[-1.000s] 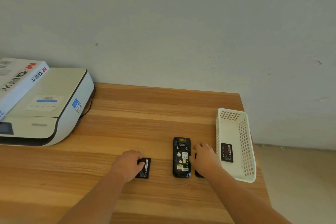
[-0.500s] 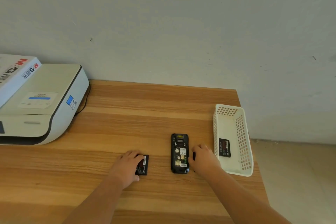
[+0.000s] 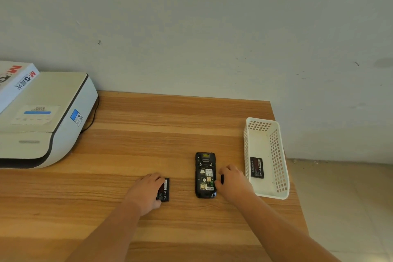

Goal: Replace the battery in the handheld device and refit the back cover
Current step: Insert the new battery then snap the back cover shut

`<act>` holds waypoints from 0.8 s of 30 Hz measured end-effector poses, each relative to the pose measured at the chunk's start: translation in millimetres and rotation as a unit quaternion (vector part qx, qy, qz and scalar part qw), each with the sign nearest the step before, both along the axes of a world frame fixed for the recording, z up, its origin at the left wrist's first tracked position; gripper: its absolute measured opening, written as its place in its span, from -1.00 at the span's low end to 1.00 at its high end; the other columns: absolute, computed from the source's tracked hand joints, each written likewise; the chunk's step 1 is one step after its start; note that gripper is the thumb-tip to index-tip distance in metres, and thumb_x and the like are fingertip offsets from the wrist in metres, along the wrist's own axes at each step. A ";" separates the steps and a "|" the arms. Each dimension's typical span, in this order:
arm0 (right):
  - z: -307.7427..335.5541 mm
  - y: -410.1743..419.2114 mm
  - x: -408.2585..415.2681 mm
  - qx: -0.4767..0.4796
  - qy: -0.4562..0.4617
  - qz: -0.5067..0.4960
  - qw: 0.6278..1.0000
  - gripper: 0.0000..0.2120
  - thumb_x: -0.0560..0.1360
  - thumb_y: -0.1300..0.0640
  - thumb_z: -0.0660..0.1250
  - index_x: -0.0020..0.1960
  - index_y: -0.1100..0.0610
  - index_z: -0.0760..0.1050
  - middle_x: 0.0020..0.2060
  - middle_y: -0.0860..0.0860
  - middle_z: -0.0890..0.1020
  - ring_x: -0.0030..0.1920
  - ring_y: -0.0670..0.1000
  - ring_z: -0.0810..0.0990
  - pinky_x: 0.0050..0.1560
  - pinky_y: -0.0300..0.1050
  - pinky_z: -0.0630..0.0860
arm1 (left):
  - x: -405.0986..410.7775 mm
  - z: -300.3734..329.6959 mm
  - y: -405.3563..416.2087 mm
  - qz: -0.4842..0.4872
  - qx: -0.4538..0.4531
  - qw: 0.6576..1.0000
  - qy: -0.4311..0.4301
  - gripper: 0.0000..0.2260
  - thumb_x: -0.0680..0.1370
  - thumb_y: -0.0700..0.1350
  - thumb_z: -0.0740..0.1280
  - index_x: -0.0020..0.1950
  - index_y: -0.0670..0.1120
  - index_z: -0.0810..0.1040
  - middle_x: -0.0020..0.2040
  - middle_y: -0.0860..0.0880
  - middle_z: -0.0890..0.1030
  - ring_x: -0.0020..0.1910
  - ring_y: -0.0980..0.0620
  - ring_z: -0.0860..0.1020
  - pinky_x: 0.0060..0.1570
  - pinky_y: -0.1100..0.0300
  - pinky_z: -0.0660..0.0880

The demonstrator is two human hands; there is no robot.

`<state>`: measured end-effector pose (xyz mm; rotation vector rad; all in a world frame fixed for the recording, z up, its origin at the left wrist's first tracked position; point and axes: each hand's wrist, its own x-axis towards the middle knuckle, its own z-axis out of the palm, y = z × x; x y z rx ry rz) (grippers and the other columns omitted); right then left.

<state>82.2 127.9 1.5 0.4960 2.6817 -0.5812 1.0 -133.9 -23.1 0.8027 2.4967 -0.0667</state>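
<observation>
The black handheld device (image 3: 205, 174) lies face down on the wooden table (image 3: 161, 134), its back off and its battery bay showing labels and contacts. To its left a black battery (image 3: 164, 190) lies flat, and my left hand (image 3: 146, 192) rests over its left part with fingers curled on it. My right hand (image 3: 234, 183) sits right of the device, closed over a black back cover (image 3: 222, 178); only a thin edge of it shows.
A white perforated basket (image 3: 278, 155) stands at the table's right edge with another black battery (image 3: 257, 167) inside. A white printer (image 3: 42, 121) with a white box (image 3: 14, 81) on top fills the far left. The wall runs behind the table.
The view has shifted a little, so everything sits slightly higher and left in frame. Both hands stay on the same objects; the left fingers have closed a bit more over the battery.
</observation>
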 end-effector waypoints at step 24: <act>-6.0 8.8 6.8 -0.089 0.033 -0.002 0.995 -0.71 0.57 0.02 0.25 0.26 0.08 0.46 0.22 0.00 0.47 0.17 0.00 0.48 0.12 -0.16 0.44 | -3.0 15.1 111.6 -0.062 0.119 0.990 -0.050 -0.40 0.45 0.10 0.40 0.46 0.00 0.38 0.33 0.09 0.40 0.30 0.05 0.39 0.30 0.11 0.41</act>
